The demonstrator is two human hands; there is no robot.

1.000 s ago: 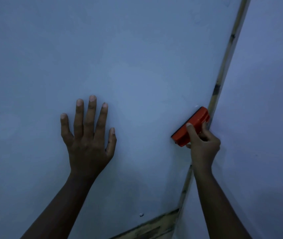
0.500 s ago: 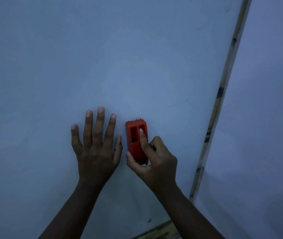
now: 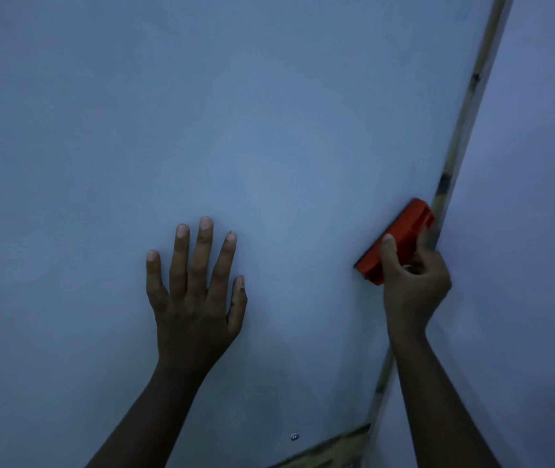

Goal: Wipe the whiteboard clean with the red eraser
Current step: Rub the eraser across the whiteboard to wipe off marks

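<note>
The whiteboard fills most of the head view, its surface plain and bluish in dim light. My left hand lies flat on the board, fingers straight and spread. My right hand grips the red eraser, thumb on its left side and fingers curled round the back. The eraser is tilted, its upper end against the board's right frame edge.
A worn wooden frame strip runs down the board's right side and along the bottom edge. Beyond it on the right is a plain wall. A small screw sits near the board's lower edge.
My right hand has swept the eraser from beside my left hand rightwards to the board's right frame edge. My left hand has stayed flat on the board.
</note>
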